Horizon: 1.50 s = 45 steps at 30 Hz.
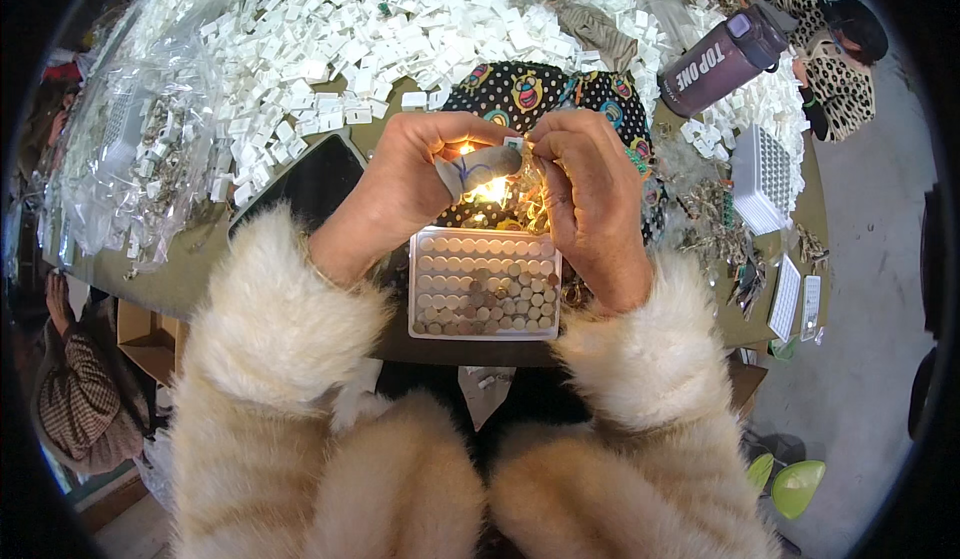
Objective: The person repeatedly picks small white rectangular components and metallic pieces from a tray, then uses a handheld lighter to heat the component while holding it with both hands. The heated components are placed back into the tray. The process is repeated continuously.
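In front of my chest, my left hand pinches a small white case between index finger and thumb. A grey cover with a blue thread tied round it sits on that thumb. My right hand is closed close against the case, its fingertips around thin wire of a fairy light string; the exact grip is partly hidden. Warm lights glow brightly below the fingers. Just beneath the hands stands a clear plastic tray with rows of round coin cells.
White cases lie heaped across the table. A black dotted cloth lies beyond my hands, a dark phone or tablet left, a purple bottle and stacked white trays right. Other people are at the edges.
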Tool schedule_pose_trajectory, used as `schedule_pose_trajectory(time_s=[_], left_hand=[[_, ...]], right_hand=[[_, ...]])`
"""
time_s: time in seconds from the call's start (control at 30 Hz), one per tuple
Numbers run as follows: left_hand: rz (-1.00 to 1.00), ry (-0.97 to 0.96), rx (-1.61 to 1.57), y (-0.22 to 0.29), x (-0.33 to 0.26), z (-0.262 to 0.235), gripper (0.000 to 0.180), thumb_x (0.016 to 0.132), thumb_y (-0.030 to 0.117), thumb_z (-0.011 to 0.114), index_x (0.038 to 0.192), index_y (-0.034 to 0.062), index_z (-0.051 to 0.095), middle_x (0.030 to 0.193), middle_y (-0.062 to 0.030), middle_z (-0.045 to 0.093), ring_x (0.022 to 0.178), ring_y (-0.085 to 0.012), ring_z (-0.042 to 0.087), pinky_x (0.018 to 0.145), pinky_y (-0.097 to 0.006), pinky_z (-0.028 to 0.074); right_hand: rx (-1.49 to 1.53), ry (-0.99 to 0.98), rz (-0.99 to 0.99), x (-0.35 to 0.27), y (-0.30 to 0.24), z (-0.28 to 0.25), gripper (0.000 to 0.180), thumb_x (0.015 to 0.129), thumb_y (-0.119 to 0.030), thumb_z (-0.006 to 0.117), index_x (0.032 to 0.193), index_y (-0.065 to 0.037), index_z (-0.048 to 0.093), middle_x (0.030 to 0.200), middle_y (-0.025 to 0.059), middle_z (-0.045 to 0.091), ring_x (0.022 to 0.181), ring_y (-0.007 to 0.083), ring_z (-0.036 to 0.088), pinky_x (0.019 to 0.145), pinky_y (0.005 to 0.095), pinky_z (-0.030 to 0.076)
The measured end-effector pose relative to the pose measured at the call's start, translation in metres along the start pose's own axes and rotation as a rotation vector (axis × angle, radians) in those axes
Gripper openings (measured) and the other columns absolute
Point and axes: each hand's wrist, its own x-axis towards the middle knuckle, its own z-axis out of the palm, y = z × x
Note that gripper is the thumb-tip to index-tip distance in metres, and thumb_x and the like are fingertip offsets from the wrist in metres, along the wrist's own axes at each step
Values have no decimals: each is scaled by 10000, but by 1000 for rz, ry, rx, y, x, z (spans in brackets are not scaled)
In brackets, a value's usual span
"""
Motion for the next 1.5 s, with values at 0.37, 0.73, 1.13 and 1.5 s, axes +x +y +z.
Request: schedule_pose_trajectory(time_s=[0.37,0.73,1.13,1.5], left_hand=[[-56,-7,-307,9,-1,7,400,854,-106,650,1240,-2,641,1213,-115,708,1078,-158,673,919,-279,547],[-93,-40,-167,11,-3,3,347,882,-48,699,1223,-13,652,1097,-74,724,1052,-136,665,928,-290,540],[-295,-59,-349,8,-4,2,302,908,107,698,1199,28,678,812,28,648,604,-27,492,508,-202,326],[-290,-49,-246,9,-3,3,244,947,46,572,1161,8,683,935,-93,742,668,-44,570,521,-179,349]], right_hand=[[493,81,540,-9,-1,-3,51,969,-15,633,957,31,616,990,41,627,881,104,570,797,251,476],[-138,58,17,1,0,-6,273,678,103,708,914,-26,656,863,94,607,802,285,612,685,365,488],[465,68,316,1,-3,-4,156,815,92,706,923,16,624,1002,110,642,976,218,631,861,317,506],[462,13,329,-1,-4,-2,169,784,132,669,893,11,622,993,116,663,928,224,656,825,318,520]])
